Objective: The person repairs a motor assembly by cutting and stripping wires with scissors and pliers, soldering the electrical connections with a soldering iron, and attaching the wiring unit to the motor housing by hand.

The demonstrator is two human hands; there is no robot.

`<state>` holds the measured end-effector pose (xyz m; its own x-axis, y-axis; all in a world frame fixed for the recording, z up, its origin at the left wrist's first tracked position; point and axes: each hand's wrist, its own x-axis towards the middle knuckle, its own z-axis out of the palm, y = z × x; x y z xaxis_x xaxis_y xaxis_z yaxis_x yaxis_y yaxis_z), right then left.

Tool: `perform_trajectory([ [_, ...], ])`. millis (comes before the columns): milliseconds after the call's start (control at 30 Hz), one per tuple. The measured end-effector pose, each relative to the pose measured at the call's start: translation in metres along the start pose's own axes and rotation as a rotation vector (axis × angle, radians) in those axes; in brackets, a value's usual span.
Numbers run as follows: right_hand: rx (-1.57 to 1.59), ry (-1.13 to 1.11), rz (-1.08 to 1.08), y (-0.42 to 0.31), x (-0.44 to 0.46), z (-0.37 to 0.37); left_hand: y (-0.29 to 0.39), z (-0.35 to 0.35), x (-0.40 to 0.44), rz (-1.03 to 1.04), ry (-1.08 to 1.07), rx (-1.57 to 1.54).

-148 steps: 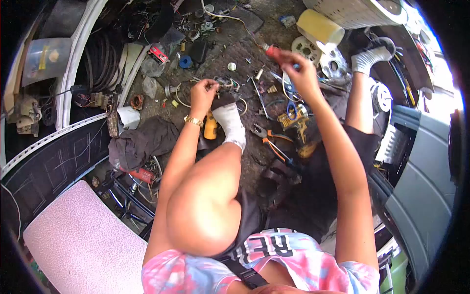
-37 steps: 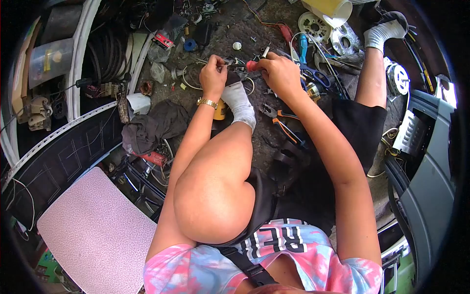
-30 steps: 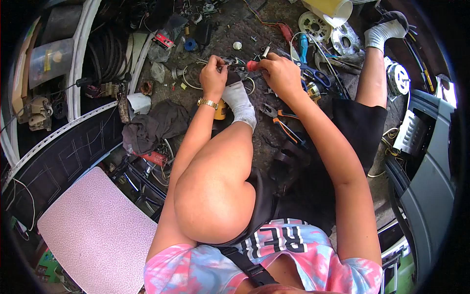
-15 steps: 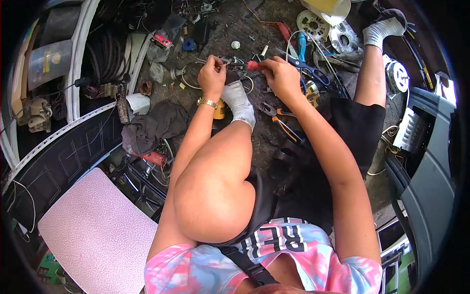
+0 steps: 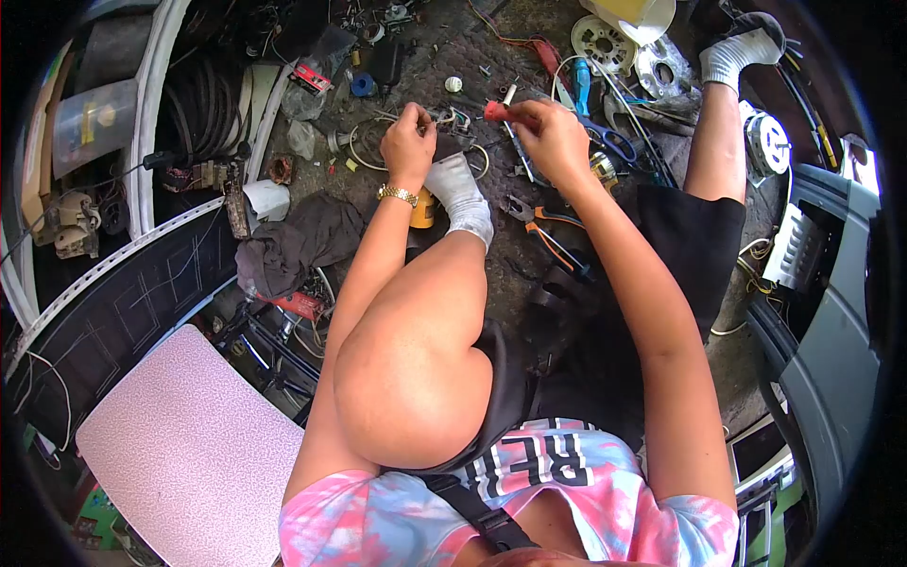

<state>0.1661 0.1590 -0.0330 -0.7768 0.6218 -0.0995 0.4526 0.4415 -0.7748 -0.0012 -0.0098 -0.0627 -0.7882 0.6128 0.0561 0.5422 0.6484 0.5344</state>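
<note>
My right hand (image 5: 556, 137) has its fingers closed around a red-ended tool (image 5: 494, 111); its exact kind is unclear. My left hand (image 5: 409, 144) is pinched near a small part with thin wires (image 5: 455, 119), just beyond my sock-covered foot (image 5: 455, 184). Whatever sits between those fingertips is too small to make out. A white cable (image 5: 357, 151) curves beside the left hand. Below the right hand lie orange-and-black pliers (image 5: 557, 248) and another pair of pliers (image 5: 517, 210). Blue-handled scissors (image 5: 614, 142) rest to its right.
A blue-handled tool (image 5: 582, 83) and round metal plates (image 5: 603, 45) lie on the dirty ground. A yellowish bucket (image 5: 638, 17) stands at the top. A pink-topped stool (image 5: 189, 444) is at lower left, shelving (image 5: 151, 123) at left, a grey panel (image 5: 841, 321) at right.
My right hand has shifted slightly to the right and up with the red-ended tool, widening its distance from the small wired part. My left hand stays nearly in place.
</note>
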Motion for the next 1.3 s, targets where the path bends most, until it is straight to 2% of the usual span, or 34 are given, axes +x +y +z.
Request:
perform_trajectory([
  [167,-0.058,-0.013,-0.037,-0.005,-0.002,-0.006,0.005,-0.003,0.002,0.036,0.000,0.007],
  [333,-0.033,-0.002,-0.036,-0.003,-0.001,-0.006,0.008,-0.010,0.012,0.042,-0.138,0.074],
  [567,-0.040,0.022,-0.047,0.001,0.001,-0.009,0.012,-0.012,0.023,0.085,-0.246,0.069],
  [633,-0.037,0.016,-0.040,0.008,0.004,-0.004,0.015,-0.012,0.024,0.113,-0.262,0.154],
  [733,0.122,0.065,0.061,0.019,0.018,0.006,0.015,-0.014,0.021,0.092,-0.224,0.147],
  [800,0.411,0.045,0.405,0.023,0.033,0.008,0.014,-0.014,0.018,0.082,-0.206,0.098],
  [833,0.408,0.053,0.406,0.034,0.046,0.019,0.012,-0.013,0.017,0.066,-0.190,0.052],
  [900,0.428,0.217,0.443,0.047,0.071,0.043,0.009,-0.011,0.015,0.077,-0.172,0.036],
  [967,0.396,0.241,0.393,0.045,0.090,0.049,0.007,-0.011,0.018,0.088,-0.171,0.107],
  [1033,0.142,0.298,0.091,0.062,0.117,0.072,0.010,-0.011,0.018,0.090,-0.179,0.132],
  [1067,0.073,0.307,0.050,0.069,0.125,0.081,0.011,-0.010,0.018,0.087,-0.179,0.149],
  [1233,-0.059,0.377,0.109,0.063,0.137,0.091,0.007,-0.008,0.017,0.099,-0.173,0.135],
  [1300,-0.095,0.523,0.110,0.066,0.139,0.096,0.006,-0.009,0.019,0.098,-0.186,0.085],
])
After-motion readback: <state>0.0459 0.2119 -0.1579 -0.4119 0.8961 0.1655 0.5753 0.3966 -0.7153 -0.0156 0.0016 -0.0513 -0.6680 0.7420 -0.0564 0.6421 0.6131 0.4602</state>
